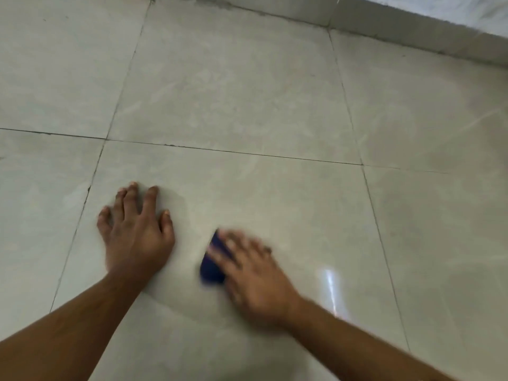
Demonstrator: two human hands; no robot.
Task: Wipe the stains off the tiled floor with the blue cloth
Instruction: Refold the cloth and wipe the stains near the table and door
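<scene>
Seemingly mid-wipe in the head view, the right hand (253, 273), blurred, presses the blue cloth (213, 266) flat on the tiled floor (247, 105) with straight fingers, just right of the left hand (137, 229), which rests spread and holds nothing. Soft and light, the cloth probably bunches easily; a flat palm over its middle should steady it. No stain is clearly visible.

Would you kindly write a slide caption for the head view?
Right hand presses the blue cloth on the tiled floor; left hand rests flat beside it.
</scene>
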